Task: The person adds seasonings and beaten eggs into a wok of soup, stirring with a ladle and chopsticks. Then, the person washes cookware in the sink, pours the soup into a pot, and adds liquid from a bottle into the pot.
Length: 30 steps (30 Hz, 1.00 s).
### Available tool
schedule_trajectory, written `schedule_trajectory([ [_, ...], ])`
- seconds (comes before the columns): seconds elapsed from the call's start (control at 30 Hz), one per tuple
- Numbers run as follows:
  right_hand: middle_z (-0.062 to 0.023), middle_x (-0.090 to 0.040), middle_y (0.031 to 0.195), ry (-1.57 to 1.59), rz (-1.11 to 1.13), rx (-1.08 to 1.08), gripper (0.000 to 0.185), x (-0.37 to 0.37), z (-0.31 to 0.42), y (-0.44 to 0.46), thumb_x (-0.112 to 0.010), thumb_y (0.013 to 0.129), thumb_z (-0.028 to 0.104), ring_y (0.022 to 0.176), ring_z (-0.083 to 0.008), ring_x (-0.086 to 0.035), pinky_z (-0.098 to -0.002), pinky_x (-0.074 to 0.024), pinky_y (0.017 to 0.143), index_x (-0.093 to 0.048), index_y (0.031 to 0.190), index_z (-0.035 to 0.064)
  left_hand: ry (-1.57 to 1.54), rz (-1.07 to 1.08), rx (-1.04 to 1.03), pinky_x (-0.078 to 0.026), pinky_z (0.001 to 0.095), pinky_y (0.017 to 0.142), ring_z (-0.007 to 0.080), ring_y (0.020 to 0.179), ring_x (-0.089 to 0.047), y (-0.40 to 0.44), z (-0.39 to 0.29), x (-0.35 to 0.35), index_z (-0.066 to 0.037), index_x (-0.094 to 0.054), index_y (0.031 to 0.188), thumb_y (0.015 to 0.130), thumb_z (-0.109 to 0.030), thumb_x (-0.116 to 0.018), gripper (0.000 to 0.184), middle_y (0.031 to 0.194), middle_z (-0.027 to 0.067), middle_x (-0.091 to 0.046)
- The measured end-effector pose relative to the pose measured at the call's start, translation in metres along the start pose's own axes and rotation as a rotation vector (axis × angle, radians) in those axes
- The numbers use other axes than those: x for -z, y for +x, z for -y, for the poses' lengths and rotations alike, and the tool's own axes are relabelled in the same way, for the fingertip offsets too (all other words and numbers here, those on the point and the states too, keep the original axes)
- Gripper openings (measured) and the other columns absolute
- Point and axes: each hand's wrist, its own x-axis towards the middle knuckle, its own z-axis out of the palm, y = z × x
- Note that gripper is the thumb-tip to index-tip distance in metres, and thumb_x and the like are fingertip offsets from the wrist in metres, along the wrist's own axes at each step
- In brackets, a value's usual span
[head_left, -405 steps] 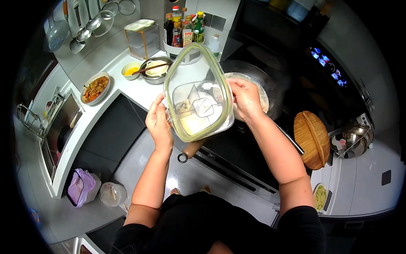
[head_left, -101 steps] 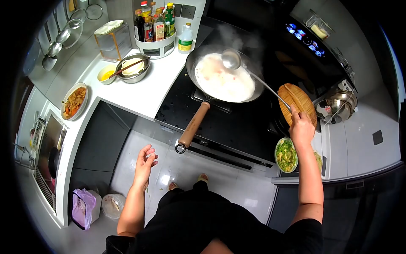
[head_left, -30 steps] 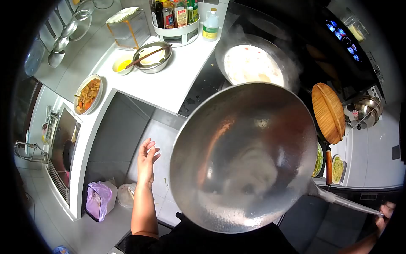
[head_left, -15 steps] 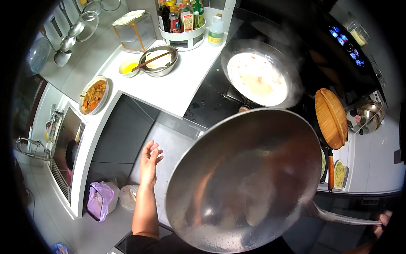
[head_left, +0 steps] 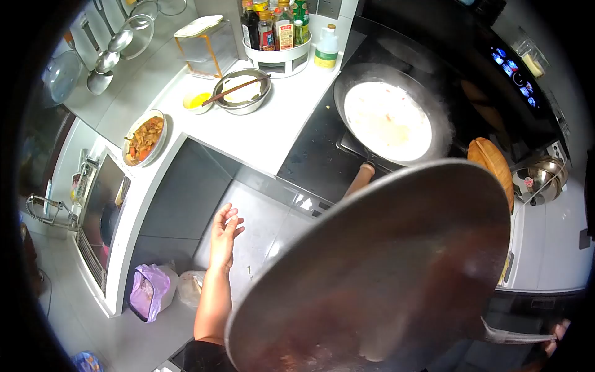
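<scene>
A large dark metal wok (head_left: 372,266) fills the lower middle and right, close to the camera and tilted, its inner surface towards me. My right hand (head_left: 558,338), partly cut off in shadow at the right edge, grips the end of its metal handle (head_left: 517,333). My left hand (head_left: 223,239) is raised over the floor beside the wok, fingers loosely bent and apart, holding nothing. Beyond the wok, a second pan (head_left: 446,133) with white, steaming liquid (head_left: 387,121) sits on the black stove (head_left: 310,149). Its wooden handle (head_left: 361,178) points towards me, partly covered by the wok.
On the white counter (head_left: 248,142) stand a dish of cooked food (head_left: 145,139), a small yellow bowl (head_left: 198,100), a steel bowl (head_left: 243,106) with chopsticks (head_left: 232,92) and a bottle rack (head_left: 282,59). A wooden lid (head_left: 493,161) shows at right. A purple-lined bin (head_left: 149,291) stands below.
The wok has tilted and shifted, now covering more of the lower right and part of the wooden lid. More of the second pan's handle shows. My left hand has hardly moved.
</scene>
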Motion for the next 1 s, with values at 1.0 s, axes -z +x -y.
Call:
schedule_trajectory([
  [1.0,-0.0241,-0.053,0.093,-0.047,-0.207,0.110,0.022,-0.022,-0.018,-0.013,-0.058,0.072,-0.004,0.080,-0.0330,-0.055,-0.0366,-0.0502,0.063,-0.054,0.094,-0.0057,0.025,-0.004,0.003,-0.044,0.0293,0.078,0.0170,0.092,-0.051,0.009,-0.023,-0.004,-0.005,-0.038,0.122,0.084,-0.021,-0.053,0.044,0.107,0.0055,-0.047],
])
